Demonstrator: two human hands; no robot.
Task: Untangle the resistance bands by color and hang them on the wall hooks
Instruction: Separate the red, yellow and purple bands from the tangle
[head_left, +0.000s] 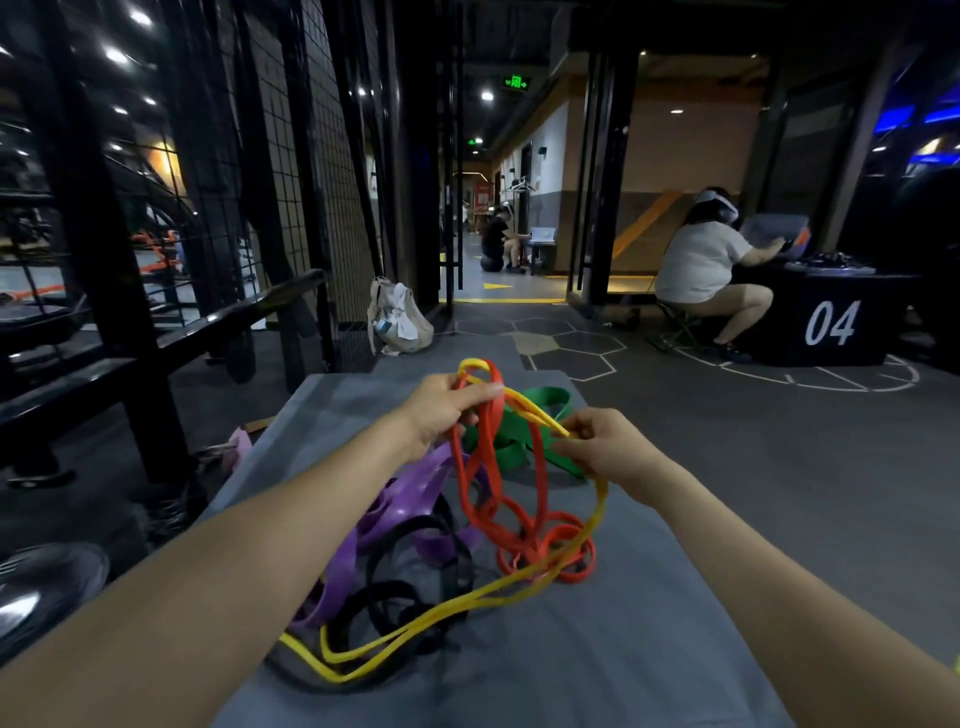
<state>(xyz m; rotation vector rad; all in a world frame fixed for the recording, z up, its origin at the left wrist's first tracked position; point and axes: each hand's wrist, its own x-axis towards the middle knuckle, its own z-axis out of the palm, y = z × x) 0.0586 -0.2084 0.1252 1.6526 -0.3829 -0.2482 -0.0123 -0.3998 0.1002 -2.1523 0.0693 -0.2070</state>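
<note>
Table (571, 670): grey padded top, carries all 5 bands. Purple band (410, 499): wide, heaped left of centre, under the left forearm. Green band (540, 405): wide, bunched at the far end, just beyond both hands. Black band (415, 551): coiled near the middle, partly under the yellow one. Red band (519, 525): narrow, looped several times; its upper end is raised in the left hand, the rest hangs to the table. Yellow band (467, 603): narrowest, long axis running from near-left on the table up and away to the hands, threaded through the red loops. Left hand (447, 410): fingers curled round red and yellow strands together, held highest. Right hand (602, 447): thumb and fingers pinch a yellow strand, lower and to the right. Judgement: separation likely turns on drawing yellow rightward out of red. Wall hooks: not identifiable.
</note>
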